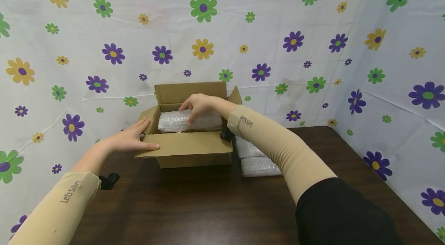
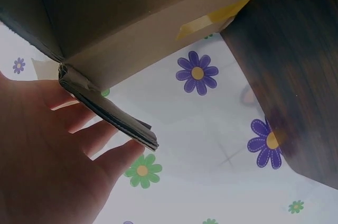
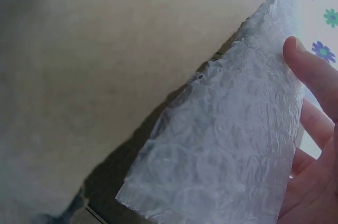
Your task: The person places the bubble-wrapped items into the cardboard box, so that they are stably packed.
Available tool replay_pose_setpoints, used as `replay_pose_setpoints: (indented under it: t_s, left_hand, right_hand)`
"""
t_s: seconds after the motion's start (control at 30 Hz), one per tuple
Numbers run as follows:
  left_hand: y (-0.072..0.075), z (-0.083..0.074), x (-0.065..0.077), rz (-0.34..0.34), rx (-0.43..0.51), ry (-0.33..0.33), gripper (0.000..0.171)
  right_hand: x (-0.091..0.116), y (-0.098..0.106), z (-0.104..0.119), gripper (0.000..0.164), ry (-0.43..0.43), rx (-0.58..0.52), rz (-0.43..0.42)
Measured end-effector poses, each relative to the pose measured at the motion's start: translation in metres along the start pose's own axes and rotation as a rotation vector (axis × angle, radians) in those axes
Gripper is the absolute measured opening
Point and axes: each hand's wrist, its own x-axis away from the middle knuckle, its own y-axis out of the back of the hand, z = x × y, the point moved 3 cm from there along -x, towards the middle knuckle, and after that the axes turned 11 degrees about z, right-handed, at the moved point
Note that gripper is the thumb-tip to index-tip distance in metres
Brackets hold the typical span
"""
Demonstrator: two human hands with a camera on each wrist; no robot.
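An open cardboard box [image 1: 194, 160] stands on the table with its flaps spread outward. Inside its opening lies a clear bubble-wrapped package [image 1: 170, 122], also large in the right wrist view [image 3: 222, 139]. My right hand [image 1: 201, 105] grips the package from above, thumb on the near side and fingers over the far side. My left hand [image 1: 129, 136] rests at the box's left corner, fingers fairly straight along the side flap [image 1: 149, 113] and thumb on the front flap [image 1: 187, 143]. In the left wrist view the left hand [image 2: 58, 150] touches a flap's edge. What the bubble wrap encloses cannot be made out.
More bubble-wrapped packages [image 1: 260, 166] lie on the dark wooden table [image 1: 194, 206] right of the box, partly hidden by the right arm. A flower-patterned sheet [image 1: 229, 24] hangs behind and along the right. The box's back flap [image 1: 191, 92] stands up near it.
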Motion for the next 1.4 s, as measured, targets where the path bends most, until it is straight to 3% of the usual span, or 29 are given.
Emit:
replay_pose_setpoints:
  t_s: [0.3,1.17,1.4]
  left_hand:
    - [0.0006,0.0004,-0.0001,0.003,0.008,0.001,0.110]
    - [0.0023,-0.0031,0.0004,0.005,0.006,0.004,0.110]
    - [0.0019,-0.0037,0.0009,0.008,0.019,-0.004,0.110]
  right_hand:
    - [0.0024,0.0005,-0.0025,0.059,-0.002,0.009,-0.017]
    - [0.0004,-0.0056,-0.0060,0.058,-0.020,0.010,0.058]
    - [0.0022,-0.0082,-0.0060,0.056,-0.008,-0.083,0.107]
